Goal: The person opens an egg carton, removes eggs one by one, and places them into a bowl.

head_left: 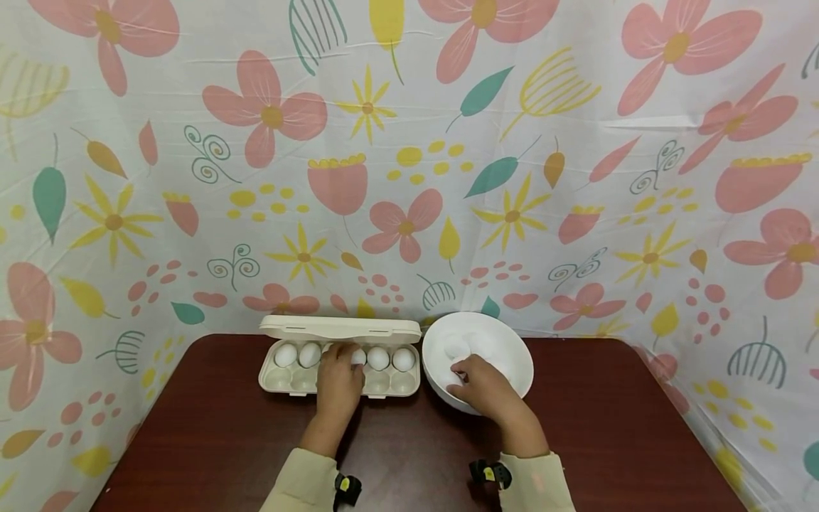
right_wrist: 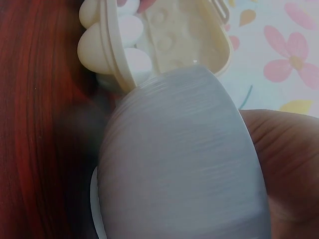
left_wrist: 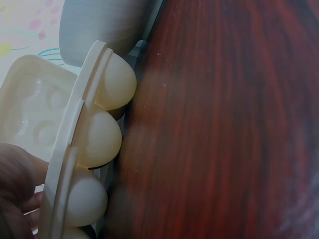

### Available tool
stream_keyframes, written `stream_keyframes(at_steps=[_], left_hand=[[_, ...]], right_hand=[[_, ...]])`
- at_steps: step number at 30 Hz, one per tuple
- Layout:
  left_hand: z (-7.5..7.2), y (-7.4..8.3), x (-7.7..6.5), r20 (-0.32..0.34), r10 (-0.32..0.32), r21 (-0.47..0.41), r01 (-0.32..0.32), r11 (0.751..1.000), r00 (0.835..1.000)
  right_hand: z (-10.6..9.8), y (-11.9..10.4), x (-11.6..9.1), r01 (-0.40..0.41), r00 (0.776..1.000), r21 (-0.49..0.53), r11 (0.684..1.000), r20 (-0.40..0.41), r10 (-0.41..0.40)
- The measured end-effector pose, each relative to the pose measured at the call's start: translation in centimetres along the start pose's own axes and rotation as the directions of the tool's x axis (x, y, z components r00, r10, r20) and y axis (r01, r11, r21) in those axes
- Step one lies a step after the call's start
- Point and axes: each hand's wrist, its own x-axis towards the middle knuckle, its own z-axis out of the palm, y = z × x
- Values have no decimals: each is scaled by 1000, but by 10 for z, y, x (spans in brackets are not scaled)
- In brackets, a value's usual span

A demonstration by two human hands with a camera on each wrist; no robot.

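Observation:
A cream egg carton lies on the table with its lid raised. White eggs stand in its back row, and bare cups show in front. My left hand reaches over the carton's middle, thumb and fingers about an egg in the back row. Beside the carton stands a white bowl with eggs in it. My right hand is inside the bowl, thumb and forefinger pinching an egg, mostly hidden. In the right wrist view, the bowl's outer wall covers the right fingers.
The dark red-brown table carries both carton and bowl. Right behind them hangs a flower-patterned cloth. The bowl's near side stands close to the carton's right end.

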Motion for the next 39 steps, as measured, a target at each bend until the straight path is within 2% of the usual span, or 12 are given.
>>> stream_keyframes(at_steps=[11, 19, 28, 34, 39], left_hand=[[-9, 4, -2, -7, -23, -43, 23, 999, 1000], [-16, 8, -3, -22, -12, -64, 11, 998, 1000], [-31, 18, -5, 49, -82, -94, 86, 992, 995], [-44, 30, -5, 83, -103, -125, 113, 986, 991], [-52, 39, -6, 147, -118, -148, 140, 979, 982]], right_hand=[[-2, -4, -1, -5, 1000, 12, 1000, -22, 5], [-2, -4, -1, -15, 998, 9, 1000, -53, 15], [-8, -7, -1, -15, 992, -2, 1000, -124, 15], [-12, -10, -3, 17, 984, 6, 1000, -177, -15], [-15, -15, -6, 33, 974, 9, 999, -224, -30]])
